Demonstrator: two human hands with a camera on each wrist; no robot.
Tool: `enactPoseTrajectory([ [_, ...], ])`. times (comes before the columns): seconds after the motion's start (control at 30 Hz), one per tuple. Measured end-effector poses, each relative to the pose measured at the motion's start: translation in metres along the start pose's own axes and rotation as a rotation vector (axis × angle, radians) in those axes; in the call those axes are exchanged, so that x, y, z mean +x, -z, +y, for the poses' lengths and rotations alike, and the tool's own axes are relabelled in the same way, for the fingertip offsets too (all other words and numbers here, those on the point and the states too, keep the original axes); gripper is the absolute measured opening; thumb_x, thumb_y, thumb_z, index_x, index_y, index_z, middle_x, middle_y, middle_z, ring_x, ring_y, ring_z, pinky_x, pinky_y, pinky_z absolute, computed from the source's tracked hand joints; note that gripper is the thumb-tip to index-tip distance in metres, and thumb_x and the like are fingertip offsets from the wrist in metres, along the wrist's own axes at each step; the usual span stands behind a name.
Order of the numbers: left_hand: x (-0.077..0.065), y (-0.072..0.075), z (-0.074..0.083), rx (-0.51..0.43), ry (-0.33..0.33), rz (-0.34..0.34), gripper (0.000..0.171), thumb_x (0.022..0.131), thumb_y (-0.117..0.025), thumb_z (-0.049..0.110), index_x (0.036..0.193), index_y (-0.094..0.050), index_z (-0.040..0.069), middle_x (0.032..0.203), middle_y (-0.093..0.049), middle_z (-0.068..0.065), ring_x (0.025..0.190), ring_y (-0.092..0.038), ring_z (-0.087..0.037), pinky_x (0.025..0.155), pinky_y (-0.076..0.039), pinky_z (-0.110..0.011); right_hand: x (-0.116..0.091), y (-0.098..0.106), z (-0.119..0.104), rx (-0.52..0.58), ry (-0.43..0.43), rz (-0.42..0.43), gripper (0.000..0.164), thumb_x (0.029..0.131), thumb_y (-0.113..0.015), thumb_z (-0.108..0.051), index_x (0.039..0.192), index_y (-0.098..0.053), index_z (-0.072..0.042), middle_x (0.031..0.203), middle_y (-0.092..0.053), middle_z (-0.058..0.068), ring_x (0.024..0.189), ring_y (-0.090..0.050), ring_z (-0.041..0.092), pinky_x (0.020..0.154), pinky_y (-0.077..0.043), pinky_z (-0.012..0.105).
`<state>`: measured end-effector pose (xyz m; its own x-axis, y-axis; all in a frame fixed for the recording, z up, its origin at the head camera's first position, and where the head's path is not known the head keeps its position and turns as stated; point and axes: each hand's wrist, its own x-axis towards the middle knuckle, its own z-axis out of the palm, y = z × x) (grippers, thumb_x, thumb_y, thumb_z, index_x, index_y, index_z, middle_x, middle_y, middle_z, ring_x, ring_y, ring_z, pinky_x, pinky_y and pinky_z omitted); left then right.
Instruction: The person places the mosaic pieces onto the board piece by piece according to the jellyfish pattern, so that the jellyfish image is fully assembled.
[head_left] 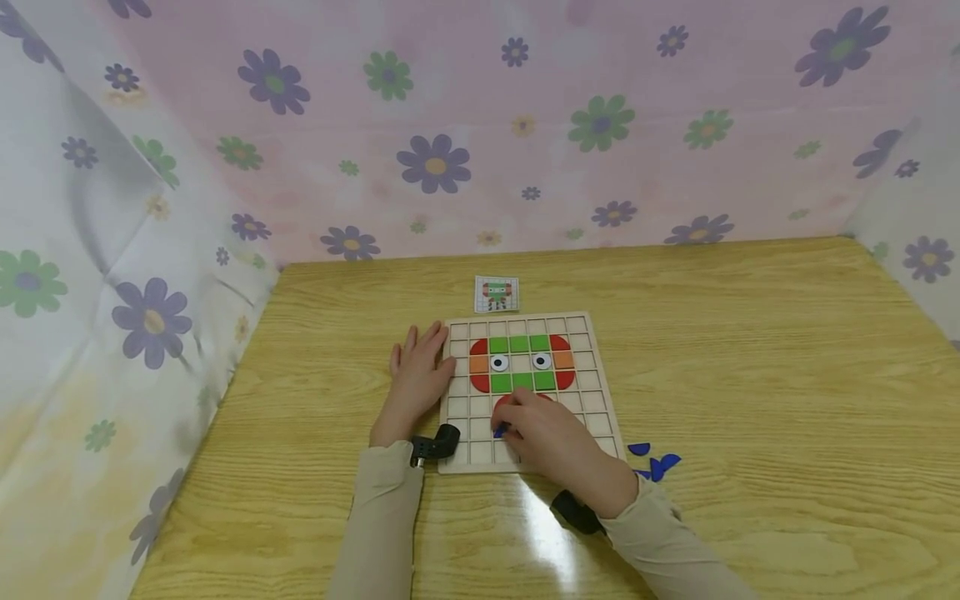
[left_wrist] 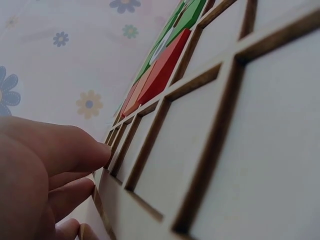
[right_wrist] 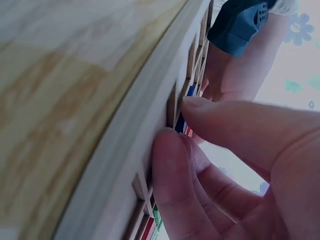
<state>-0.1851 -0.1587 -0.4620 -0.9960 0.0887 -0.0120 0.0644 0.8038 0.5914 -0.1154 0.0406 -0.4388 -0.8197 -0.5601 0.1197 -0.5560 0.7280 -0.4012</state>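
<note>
A square wooden grid board (head_left: 600, 425) lies on the table, with red, green and orange flat pieces and two eye pieces (head_left: 542, 362) set in its cells. My left hand (head_left: 416, 379) rests along the board's left edge, fingers extended and thumb on the rim. Over the lower part of the grid, my right hand (head_left: 551, 437) pinches a small blue piece (head_left: 500, 431) between thumb and fingers. In the right wrist view the blue piece (right_wrist: 181, 122) shows only partly behind the fingertips. Red pieces (head_left: 502, 402) under the right hand are partly covered.
Several blue half-round pieces (head_left: 639, 449) lie on the wooden table (head_left: 750, 350) off the board's lower right corner. Behind the board is a small printed card (head_left: 497, 294) with a coloured grid figure. Flowered cloth (head_left: 480, 108) hangs at the back and sides.
</note>
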Motion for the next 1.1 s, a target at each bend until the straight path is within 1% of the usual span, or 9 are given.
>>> enactPoseTrajectory([
  [0.13, 0.000, -0.001, 0.001, 0.000, -0.002, -0.003, 0.049, 0.089, -0.046, 0.025, 0.137, -0.039, 0.016, 0.145, -0.025, -0.001, 0.135, -0.003, -0.028, 0.102, 0.005, -0.050, -0.001, -0.002, 0.001, -0.019, 0.019, 0.035, 0.010, 0.075, -0.070, -0.013, 0.081, -0.066, -0.020, 0.082, -0.050, -0.007, 0.068, -0.052, 0.009, 0.060, -0.044, 0.025],
  [0.3, 0.000, -0.001, 0.002, 0.012, -0.001, -0.007, 0.048, 0.089, -0.046, 0.026, 0.136, -0.039, 0.016, 0.145, -0.025, -0.002, 0.135, -0.003, -0.029, 0.102, 0.005, -0.050, 0.000, -0.004, 0.002, -0.041, 0.017, 0.060, 0.011, 0.075, -0.070, -0.012, 0.081, -0.066, -0.020, 0.083, -0.051, -0.006, 0.068, -0.053, 0.010, 0.059, -0.044, 0.025],
  [0.67, 0.000, -0.001, 0.001, 0.019, 0.009, -0.014, 0.050, 0.089, -0.048, 0.027, 0.137, -0.038, 0.017, 0.145, -0.024, -0.001, 0.135, -0.002, -0.028, 0.102, 0.005, -0.050, -0.001, -0.002, 0.002, -0.020, 0.006, 0.025, 0.013, 0.076, -0.069, -0.010, 0.082, -0.067, -0.021, 0.085, -0.051, -0.006, 0.069, -0.054, 0.009, 0.060, -0.044, 0.025],
  [0.8, 0.001, -0.002, 0.001, 0.022, -0.001, -0.010, 0.050, 0.089, -0.049, 0.027, 0.136, -0.039, 0.016, 0.145, -0.025, -0.002, 0.135, -0.003, -0.029, 0.101, 0.005, -0.051, -0.001, 0.001, 0.003, -0.002, 0.008, 0.001, 0.017, 0.077, -0.068, -0.010, 0.088, -0.067, -0.022, 0.088, -0.052, -0.007, 0.072, -0.054, 0.008, 0.063, -0.045, 0.026],
  [0.93, 0.000, -0.001, 0.000, 0.028, -0.010, -0.003, 0.049, 0.089, -0.049, 0.026, 0.136, -0.040, 0.016, 0.145, -0.026, -0.002, 0.134, -0.003, -0.030, 0.101, 0.005, -0.052, -0.001, 0.005, 0.003, 0.012, 0.005, -0.028, 0.022, 0.079, -0.067, -0.012, 0.097, -0.066, -0.023, 0.093, -0.054, -0.007, 0.080, -0.054, 0.008, 0.069, -0.046, 0.027],
  [1.0, 0.000, -0.001, 0.001, 0.027, -0.010, -0.006, 0.049, 0.089, -0.048, 0.026, 0.136, -0.040, 0.016, 0.145, -0.025, -0.002, 0.134, -0.003, -0.030, 0.101, 0.005, -0.052, -0.001, 0.007, 0.005, 0.021, -0.006, -0.036, 0.022, 0.080, -0.066, -0.015, 0.101, -0.065, -0.023, 0.095, -0.055, -0.008, 0.082, -0.054, 0.008, 0.071, -0.046, 0.028],
  [1.1, -0.002, 0.000, 0.002, 0.026, -0.011, -0.013, 0.048, 0.089, -0.048, 0.025, 0.136, -0.040, 0.017, 0.145, -0.025, -0.002, 0.134, -0.002, -0.030, 0.101, 0.005, -0.052, -0.002, 0.009, 0.008, 0.046, -0.018, -0.037, 0.020, 0.083, -0.063, -0.019, 0.102, -0.065, -0.023, 0.095, -0.056, -0.009, 0.082, -0.053, 0.006, 0.070, -0.046, 0.027],
])
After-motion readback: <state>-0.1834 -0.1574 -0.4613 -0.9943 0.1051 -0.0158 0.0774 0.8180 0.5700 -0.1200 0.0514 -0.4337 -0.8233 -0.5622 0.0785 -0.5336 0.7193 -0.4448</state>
